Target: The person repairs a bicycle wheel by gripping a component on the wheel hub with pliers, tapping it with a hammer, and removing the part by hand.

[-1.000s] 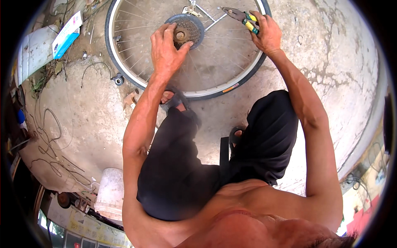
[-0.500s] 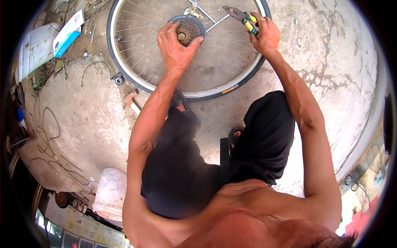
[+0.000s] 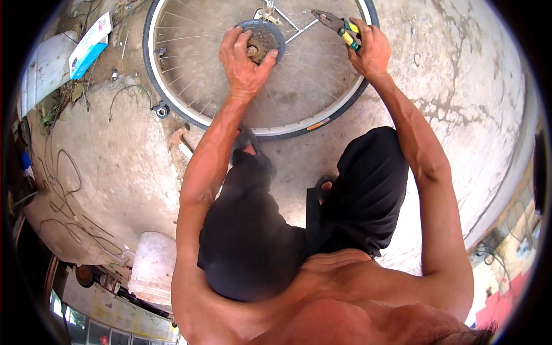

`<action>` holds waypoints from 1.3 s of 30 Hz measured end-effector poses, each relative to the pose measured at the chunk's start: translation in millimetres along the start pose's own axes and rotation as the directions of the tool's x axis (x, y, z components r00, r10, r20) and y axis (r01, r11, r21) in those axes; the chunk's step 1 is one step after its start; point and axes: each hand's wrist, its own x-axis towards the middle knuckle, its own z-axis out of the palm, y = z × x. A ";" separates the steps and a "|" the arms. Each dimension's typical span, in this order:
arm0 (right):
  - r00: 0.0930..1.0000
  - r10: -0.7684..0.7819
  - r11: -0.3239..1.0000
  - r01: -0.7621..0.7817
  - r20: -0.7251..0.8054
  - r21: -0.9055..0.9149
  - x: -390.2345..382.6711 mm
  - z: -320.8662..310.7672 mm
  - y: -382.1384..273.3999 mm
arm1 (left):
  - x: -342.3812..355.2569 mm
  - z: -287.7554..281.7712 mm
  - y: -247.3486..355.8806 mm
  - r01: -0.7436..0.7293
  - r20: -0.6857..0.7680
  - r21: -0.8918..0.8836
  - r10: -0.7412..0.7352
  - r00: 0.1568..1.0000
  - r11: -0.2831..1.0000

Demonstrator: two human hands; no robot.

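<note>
A bicycle wheel [image 3: 287, 130] with a dark tyre and silver rim lies flat in front of me. At its hub is a rusty sprocket cluster [image 3: 265, 48] inside a dark spoke guard disc [image 3: 278, 34]. My left hand [image 3: 244, 70] grips that cluster from the near side, thumb to its right and fingers curled over its left. My right hand [image 3: 372, 55] is wrapped round the green and yellow handles of a pair of pliers [image 3: 329, 20]. Their dark jaws point to the far left, above the wheel's right part and near a silver metal stay [image 3: 301, 32].
A hammer [image 3: 179, 138] lies by my left forearm, and a small round metal part [image 3: 161, 110] beside the tyre. Further left are a blue and white box [image 3: 91, 49] and a loose cable [image 3: 73, 172]. A white bucket [image 3: 154, 261] stands near my left elbow.
My left thumb has shifted slightly left on the sprocket cluster. The view has shifted a little, and the wheel's left edge sits further left. The pliers stay in my right hand, almost still.
</note>
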 end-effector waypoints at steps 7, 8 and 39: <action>1.000 0.027 0.999 -0.027 -0.003 0.024 -1.9 1.1 -0.4 | 3.2 -5.3 7.8 0.045 0.046 0.010 -0.045 0.998 0.999; 1.000 0.020 1.000 -0.020 0.001 0.011 -1.3 0.5 -0.6 | 4.5 -4.7 10.4 0.043 0.046 0.013 -0.043 0.998 0.999; 1.000 0.013 0.999 -0.014 0.008 0.031 2.6 -5.5 -6.8 | 6.6 -1.7 2.1 0.029 -0.012 0.022 -0.029 1.000 0.999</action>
